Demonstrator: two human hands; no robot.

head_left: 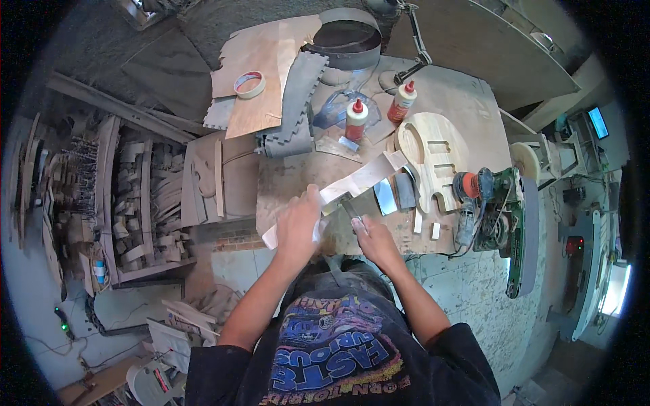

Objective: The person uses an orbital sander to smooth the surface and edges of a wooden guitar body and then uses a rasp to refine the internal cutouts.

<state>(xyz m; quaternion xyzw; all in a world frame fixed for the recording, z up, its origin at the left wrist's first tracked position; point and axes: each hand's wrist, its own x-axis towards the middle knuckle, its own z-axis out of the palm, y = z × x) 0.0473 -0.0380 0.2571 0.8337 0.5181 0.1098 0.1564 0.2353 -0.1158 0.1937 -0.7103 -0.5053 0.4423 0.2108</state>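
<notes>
A long pale strip, seemingly wood (365,177), slants over the near part of the workbench, its far end close to an unfinished wooden electric guitar body (455,145). My left hand (298,220) is closed around the strip near its lower left end. In my right hand (372,238) is a narrow dark tool (350,207), its tip against or just below the strip's near edge; its exact kind cannot be made out. Beside the guitar body lie a light blue sheet (385,197) and a grey sheet (405,190).
Two red-capped glue bottles (356,120) stand farther back. A tape roll (250,85) rests on thin wooden sheets (261,51) at the back left. A hand sander (470,184) and a green belt sander (516,230) occupy the right edge. Wood offcuts (139,203) fill a left rack.
</notes>
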